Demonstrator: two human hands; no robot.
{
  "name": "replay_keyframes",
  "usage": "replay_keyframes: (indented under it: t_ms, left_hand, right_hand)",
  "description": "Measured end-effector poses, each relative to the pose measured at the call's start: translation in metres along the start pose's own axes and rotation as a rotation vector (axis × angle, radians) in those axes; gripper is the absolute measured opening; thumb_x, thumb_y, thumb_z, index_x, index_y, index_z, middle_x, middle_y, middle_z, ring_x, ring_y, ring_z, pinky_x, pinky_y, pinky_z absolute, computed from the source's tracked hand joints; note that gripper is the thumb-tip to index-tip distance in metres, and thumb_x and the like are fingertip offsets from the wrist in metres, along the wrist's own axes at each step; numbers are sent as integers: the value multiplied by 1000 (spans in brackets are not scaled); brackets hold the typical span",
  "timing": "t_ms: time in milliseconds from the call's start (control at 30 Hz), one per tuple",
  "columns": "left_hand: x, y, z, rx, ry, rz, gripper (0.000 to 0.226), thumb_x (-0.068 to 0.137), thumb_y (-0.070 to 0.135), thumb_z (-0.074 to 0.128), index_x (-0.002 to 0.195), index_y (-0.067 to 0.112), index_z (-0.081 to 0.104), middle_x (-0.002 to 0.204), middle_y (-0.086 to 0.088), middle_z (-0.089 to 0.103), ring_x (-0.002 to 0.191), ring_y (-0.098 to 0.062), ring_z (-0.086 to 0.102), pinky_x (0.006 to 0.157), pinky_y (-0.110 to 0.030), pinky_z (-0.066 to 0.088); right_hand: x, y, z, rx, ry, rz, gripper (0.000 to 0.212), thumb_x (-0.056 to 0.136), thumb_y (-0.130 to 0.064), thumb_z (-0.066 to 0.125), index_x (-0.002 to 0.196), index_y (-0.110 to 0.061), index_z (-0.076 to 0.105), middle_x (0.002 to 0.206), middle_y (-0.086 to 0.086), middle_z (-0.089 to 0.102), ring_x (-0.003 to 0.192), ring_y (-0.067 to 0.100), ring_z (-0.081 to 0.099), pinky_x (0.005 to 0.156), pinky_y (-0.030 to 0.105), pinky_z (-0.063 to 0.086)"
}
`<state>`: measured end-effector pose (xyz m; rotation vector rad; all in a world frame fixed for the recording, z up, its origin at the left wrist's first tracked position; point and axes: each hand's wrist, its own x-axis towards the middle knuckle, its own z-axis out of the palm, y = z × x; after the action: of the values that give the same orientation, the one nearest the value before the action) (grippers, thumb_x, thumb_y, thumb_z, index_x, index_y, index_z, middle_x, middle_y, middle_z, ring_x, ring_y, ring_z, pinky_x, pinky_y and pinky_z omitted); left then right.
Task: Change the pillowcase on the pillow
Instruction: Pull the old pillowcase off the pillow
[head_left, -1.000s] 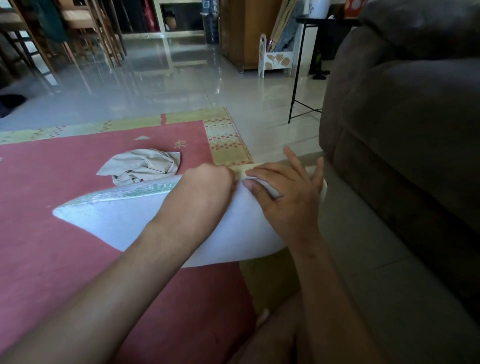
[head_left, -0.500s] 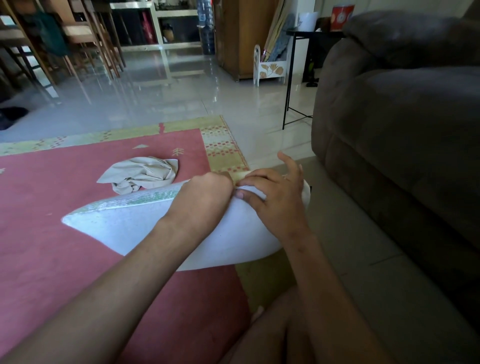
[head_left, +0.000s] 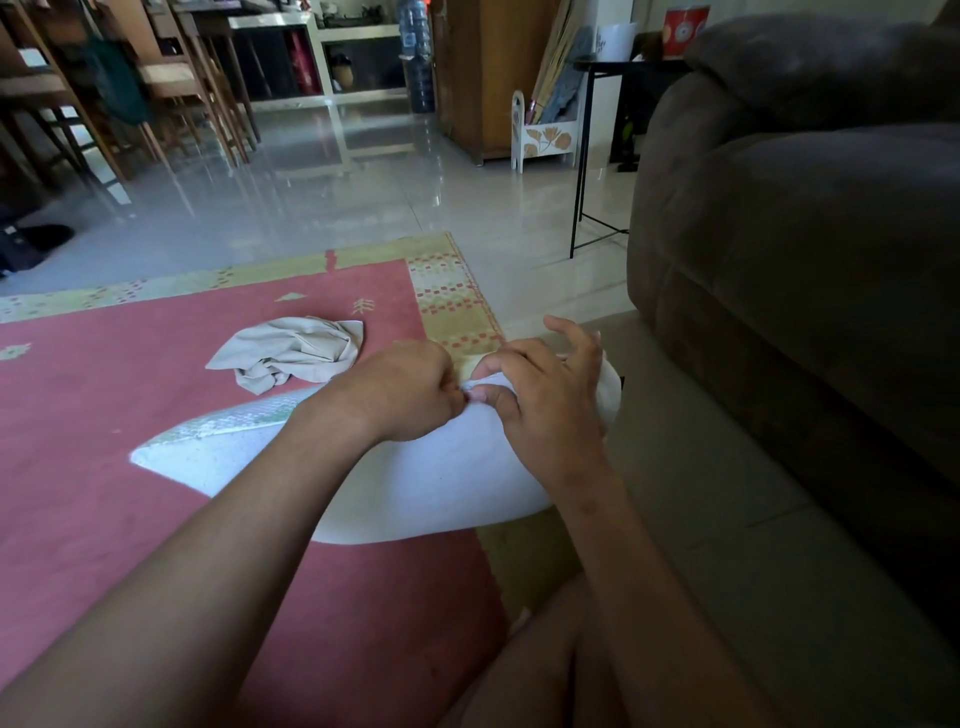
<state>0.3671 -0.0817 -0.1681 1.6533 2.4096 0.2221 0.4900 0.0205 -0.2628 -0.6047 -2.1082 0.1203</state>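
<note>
Right hand (head_left: 545, 402) on plump white pillow (head_left: 415, 493)

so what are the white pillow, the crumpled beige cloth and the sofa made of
White pillow: smooth matte woven fabric, probably cotton or polyester; it bulges softly. Crumpled beige cloth: thin woven textile, likely cotton, with sharp creases. Sofa: brown plush upholstery, maybe microfibre or suede-like, with dull shaded nap.

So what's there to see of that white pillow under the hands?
The pillow is white, smooth cloth, plump and curved, lying across the edge of the red rug, its right end over the floor tiles by the sofa. A pale green patterned strip runs along its upper left edge. The left hand and right hand both pinch the fabric at the middle of its upper edge.
</note>
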Motion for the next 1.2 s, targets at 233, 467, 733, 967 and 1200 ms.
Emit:
replay_keyframes:
  t_ms: [233,467,733,967,1200]
  left_hand:
    - [-3,-14,16,-249,255,104,21,93,22,62,74,14,63,57,6,50,55,-6,46,51,-17,29]
    - [3,-47,13,-177,299,20,25,82,54,54,73,31,60,72,26,61,145,-38,29,120,-58,8]
    - [-31,-103,0,-42,425,-64,21,83,48,63,70,37,52,109,20,62,150,-28,13,120,-58,7]
    - [-69,-173,-1,-34,571,-174,36,75,56,49,84,24,63,87,19,67,144,-33,29,122,-50,12]
    - [-86,-195,7,-111,670,-214,24,80,43,54,74,22,63,79,5,72,103,-22,64,122,-34,11]
  right_hand:
    - [4,-7,0,8,123,7,22,87,-41,60,83,-26,75,93,-10,70,111,31,54,95,45,42]
    - [7,-5,2,-41,278,41,29,96,-42,59,77,-29,77,87,-15,73,105,33,59,89,54,43]
    - [14,-9,3,-125,280,144,27,92,-48,59,79,-32,76,90,-16,73,113,31,55,92,53,40]
    - [21,-13,12,-133,164,235,19,89,-34,58,89,-26,75,97,-8,75,117,29,47,94,54,42]
    - [24,-26,18,-113,145,247,25,91,-34,52,95,-24,75,102,-3,75,119,30,46,95,50,41]
